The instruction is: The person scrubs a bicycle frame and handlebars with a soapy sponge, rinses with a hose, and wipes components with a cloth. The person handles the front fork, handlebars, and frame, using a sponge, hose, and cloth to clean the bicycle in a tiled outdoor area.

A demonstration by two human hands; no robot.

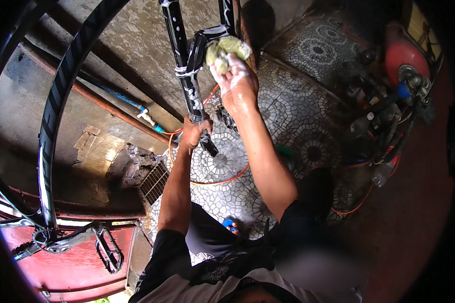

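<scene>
I find the left hand (194, 134) clamped round one leg of a soapy black suspension fork (190, 86) and the right hand (237, 88), apart, gripping a yellow sponge (236, 46) at its arch; lather (plentiful) could loosen that hold, dropping the fork onto the mosaic-patterned floor (316, 149).

a black bicycle fork (175, 31) streaked with white and a pale yellow sponge (236, 48) stand out against a grey-and-white floor (313, 144) patterned in mosaic circles. around them: an orange hose (211, 183), a red tank (400, 55), a blue pipe (122, 98) with a white valve (146, 116), a red panel (78, 260) and a black bicycle frame (46, 151) with grey lettering.
</scene>
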